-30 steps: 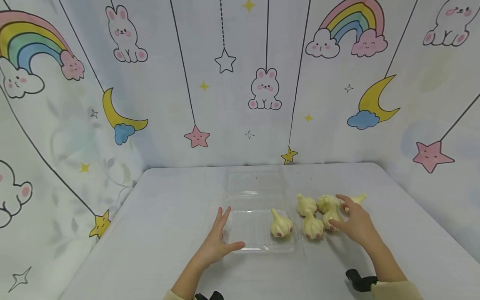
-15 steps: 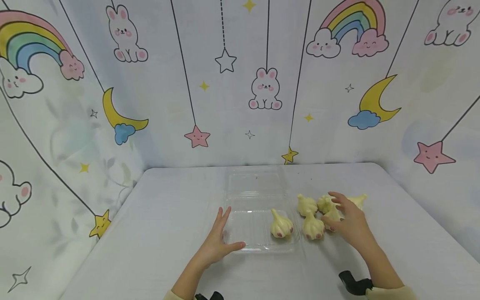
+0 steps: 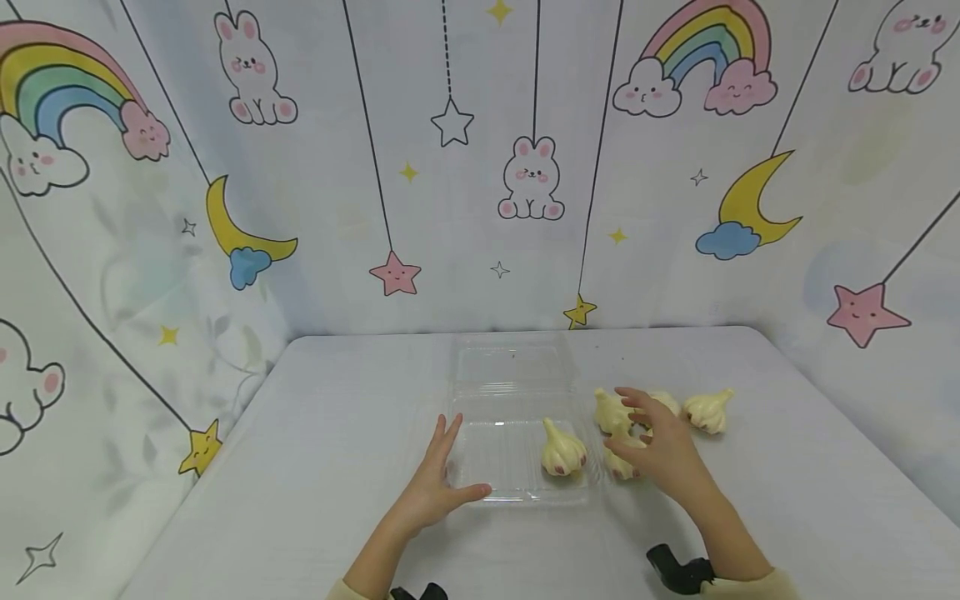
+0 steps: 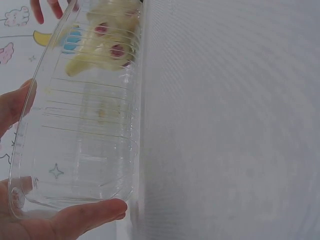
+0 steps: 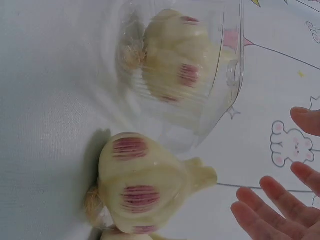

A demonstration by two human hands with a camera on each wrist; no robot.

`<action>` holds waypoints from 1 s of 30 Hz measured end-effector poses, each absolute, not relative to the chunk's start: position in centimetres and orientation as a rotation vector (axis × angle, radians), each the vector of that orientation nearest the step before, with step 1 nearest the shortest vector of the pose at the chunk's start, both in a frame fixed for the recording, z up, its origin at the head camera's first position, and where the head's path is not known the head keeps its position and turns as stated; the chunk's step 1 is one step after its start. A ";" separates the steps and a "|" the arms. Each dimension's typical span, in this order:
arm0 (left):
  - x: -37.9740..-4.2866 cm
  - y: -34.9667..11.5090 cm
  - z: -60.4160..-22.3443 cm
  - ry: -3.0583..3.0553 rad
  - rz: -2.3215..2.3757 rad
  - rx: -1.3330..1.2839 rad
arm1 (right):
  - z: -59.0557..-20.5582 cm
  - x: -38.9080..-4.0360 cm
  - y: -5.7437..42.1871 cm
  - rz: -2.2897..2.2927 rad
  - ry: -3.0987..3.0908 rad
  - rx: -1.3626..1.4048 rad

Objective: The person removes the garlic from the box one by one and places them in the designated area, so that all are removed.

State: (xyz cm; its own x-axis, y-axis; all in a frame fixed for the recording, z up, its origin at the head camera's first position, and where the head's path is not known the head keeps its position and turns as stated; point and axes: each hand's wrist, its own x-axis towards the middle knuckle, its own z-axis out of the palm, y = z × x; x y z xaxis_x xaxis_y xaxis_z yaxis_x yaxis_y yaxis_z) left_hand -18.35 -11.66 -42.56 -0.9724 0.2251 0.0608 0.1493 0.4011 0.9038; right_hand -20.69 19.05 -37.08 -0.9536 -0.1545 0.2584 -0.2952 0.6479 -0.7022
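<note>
A clear plastic box lies on the table with one garlic bulb at its right side. My left hand rests at the box's near left corner, fingers spread; in the left wrist view the thumb lies along its wall. To the right of the box is a group of garlic bulbs, partly hidden by my right hand. That hand hovers over them with fingers apart, holding nothing. In the right wrist view, one purple-streaked bulb stands between hand and box.
The box's lid is folded back behind it, flat on the white table. A single garlic bulb lies farther right. A printed cloth surrounds the table. Black camera mounts sit at both wrists.
My right hand has moved left, from over the bulbs farther right to the ones nearest the box, uncovering the rightmost bulb. The left hand has stayed at the box.
</note>
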 end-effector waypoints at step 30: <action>-18.5 -11.7 -42.7 2.574 1.639 0.349 | -38.0 -21.0 14.7 1.259 -2.741 0.452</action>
State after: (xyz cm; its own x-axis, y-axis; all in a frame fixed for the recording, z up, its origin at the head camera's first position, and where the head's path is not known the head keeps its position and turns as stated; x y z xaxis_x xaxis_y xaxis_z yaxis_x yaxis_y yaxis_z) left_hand -18.46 -11.74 -42.68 -0.9717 0.2277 0.0625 0.1529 0.4052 0.9013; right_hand -20.95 14.70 -38.03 -0.9520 -0.2281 0.2042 -0.3036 0.6160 -0.7269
